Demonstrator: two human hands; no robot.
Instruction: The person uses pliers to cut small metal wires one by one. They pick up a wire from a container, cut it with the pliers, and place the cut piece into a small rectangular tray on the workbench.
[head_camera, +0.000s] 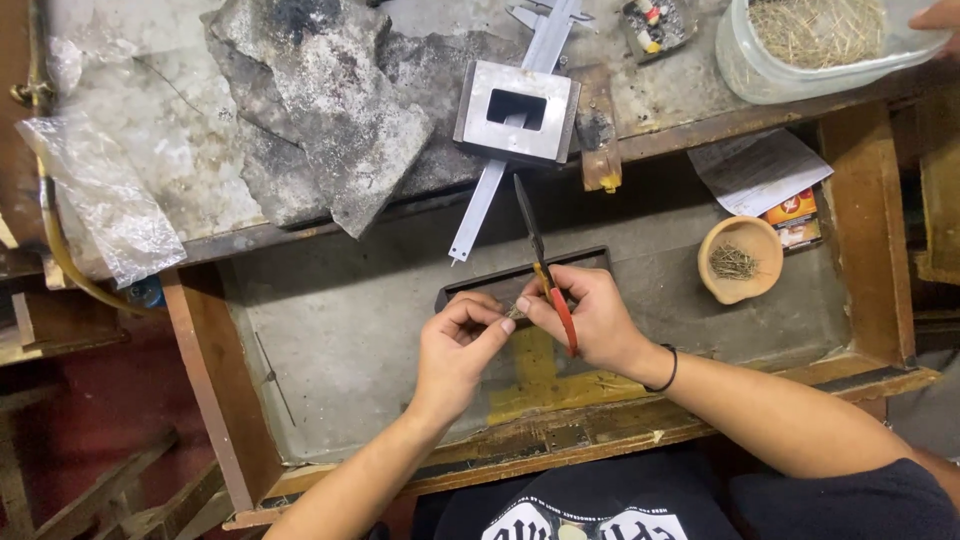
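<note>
My left hand (455, 345) pinches a tiny thin metal piece (514, 313) between thumb and forefinger over a shallow wooden tray (330, 330). My right hand (590, 315) meets it from the right and holds a slim tool with a dark pointed blade and a red and yellow handle (545, 270), its tip pointing away from me. The fingertips of both hands touch at the small piece. A black band circles my right wrist.
A dark rectangular mould (520, 275) lies just behind the hands. On the bench above sit a steel block with a square hole (515, 110), a caliper (545, 40), cracked grey slabs (320, 120) and a plastic tub of fine wires (820, 40). A small clay bowl (740, 258) stands at right.
</note>
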